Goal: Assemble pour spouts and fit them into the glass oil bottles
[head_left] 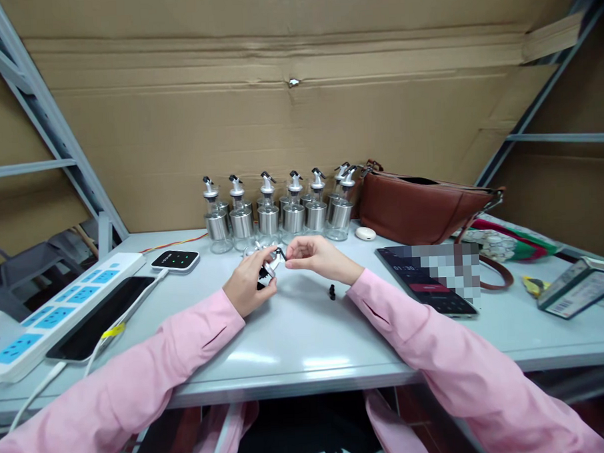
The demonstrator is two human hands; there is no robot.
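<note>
My left hand (247,283) is closed around a silver-white bottle pourer spout (277,261) with a black flap and a dark ribbed stopper. My right hand (319,258) meets it from the right, thumb and fingertips pinched together at the black flap. Whether a small part sits in that pinch I cannot tell. On the table to the right of the spout lies a small black part (332,292). Behind my left hand are some clear and white pieces, partly hidden by its fingers.
Glass bottles with steel sleeves and pourer tops (268,220) stand in rows along the cardboard wall. A brown handbag (416,205), a tablet (404,275), a white round case (365,233) and a box (579,288) are on the right. Leftward are a power strip (65,310), a phone (103,318) and a small device (176,260).
</note>
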